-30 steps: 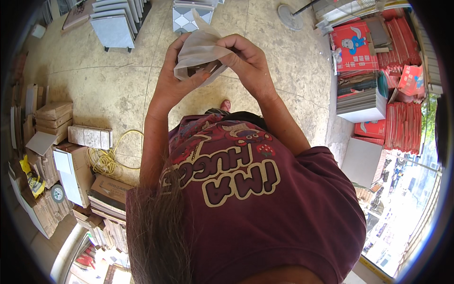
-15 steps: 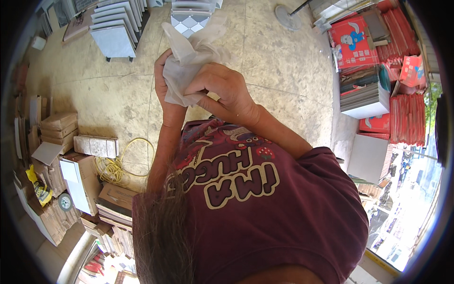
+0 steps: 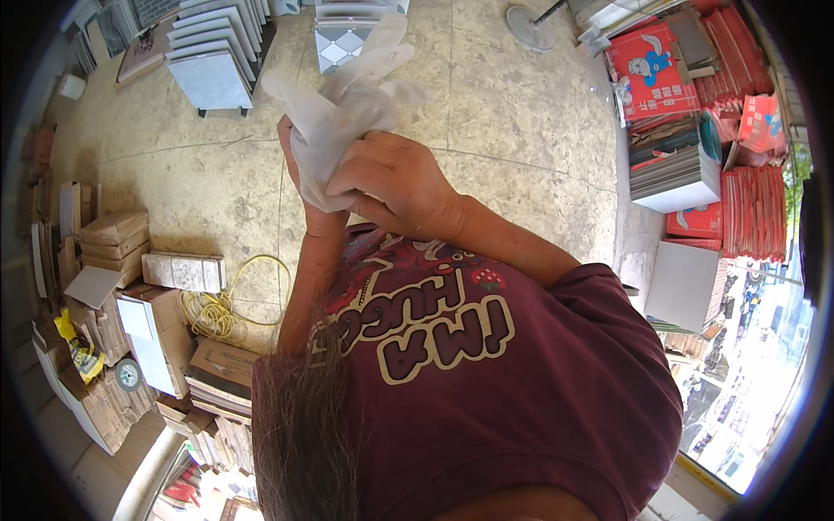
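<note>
A crumpled piece of thin, translucent whitish plastic is held up in front of my chest. Loose, finger-like flaps stick out at its top; whether it is a glove or a bag I cannot make out. My right hand is closed, pinching the lower edge between thumb and curled fingers. Behind the plastic, my left hand grips it from the left side, most of its fingers hidden by the film.
Display racks of tiles stand on the far floor. At right are stacked red cartons and grey-white slabs. Brown boxes and a coiled yellow hose or cable lie at left. A round stand base is at the far side.
The plastic has shifted slightly left and spread out, now covering more of my left hand. My right hand has moved a little lower, its fingers more curled.
</note>
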`<state>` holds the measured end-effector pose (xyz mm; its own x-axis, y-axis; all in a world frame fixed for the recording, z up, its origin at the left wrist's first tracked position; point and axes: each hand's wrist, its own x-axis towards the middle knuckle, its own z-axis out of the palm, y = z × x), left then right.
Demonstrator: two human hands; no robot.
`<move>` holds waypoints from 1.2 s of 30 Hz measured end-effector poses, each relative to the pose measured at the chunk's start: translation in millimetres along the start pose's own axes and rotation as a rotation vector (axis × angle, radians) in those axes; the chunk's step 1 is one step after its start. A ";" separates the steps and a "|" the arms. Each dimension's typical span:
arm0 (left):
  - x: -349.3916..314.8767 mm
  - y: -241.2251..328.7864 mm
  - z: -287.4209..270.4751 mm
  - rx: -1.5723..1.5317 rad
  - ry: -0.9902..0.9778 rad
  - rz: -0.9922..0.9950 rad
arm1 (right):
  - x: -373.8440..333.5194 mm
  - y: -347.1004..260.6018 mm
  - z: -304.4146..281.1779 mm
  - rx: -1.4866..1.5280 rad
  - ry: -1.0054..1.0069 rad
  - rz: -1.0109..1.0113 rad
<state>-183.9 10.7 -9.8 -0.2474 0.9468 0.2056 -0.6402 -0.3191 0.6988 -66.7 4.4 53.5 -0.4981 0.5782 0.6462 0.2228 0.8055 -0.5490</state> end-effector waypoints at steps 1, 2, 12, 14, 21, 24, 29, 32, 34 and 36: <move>1.9 1.0 -4.1 0.019 -0.051 -0.044 | 1.5 1.4 -1.3 0.007 0.013 0.017; 4.6 2.6 -7.3 0.041 -0.112 -0.085 | 1.8 3.2 -3.3 0.008 0.032 0.035; 9.4 27.6 -5.7 0.620 -0.302 -0.234 | 4.4 12.6 -14.7 0.027 0.030 0.104; 10.6 23.5 -4.6 0.691 -0.306 -0.150 | 5.2 12.3 -14.6 0.002 0.023 0.093; 4.8 7.0 -13.0 0.352 -0.149 -0.108 | 5.9 10.7 -13.8 -0.052 0.021 0.046; 8.9 -4.4 -29.6 -0.186 -0.081 -0.288 | 4.6 7.6 -8.7 -0.040 0.026 0.028; 8.2 -1.4 -12.5 -0.025 -0.073 -0.230 | 1.6 9.7 -2.9 -0.034 0.003 -0.008; 11.9 0.4 -4.7 -0.419 -0.011 -0.408 | 0.1 11.2 -1.9 -0.035 0.003 0.007; 13.6 -7.3 -14.8 -0.391 0.009 -0.430 | -1.3 12.4 -1.4 -0.044 -0.008 0.012; 14.3 -20.1 -37.8 -0.182 0.024 -0.404 | -1.2 14.7 -2.1 -0.042 0.010 0.047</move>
<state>-202.0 29.1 -46.8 0.0339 0.9965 -0.0770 -0.8059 0.0728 0.5875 -61.0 15.8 45.8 -0.4776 0.6168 0.6256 0.2810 0.7819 -0.5565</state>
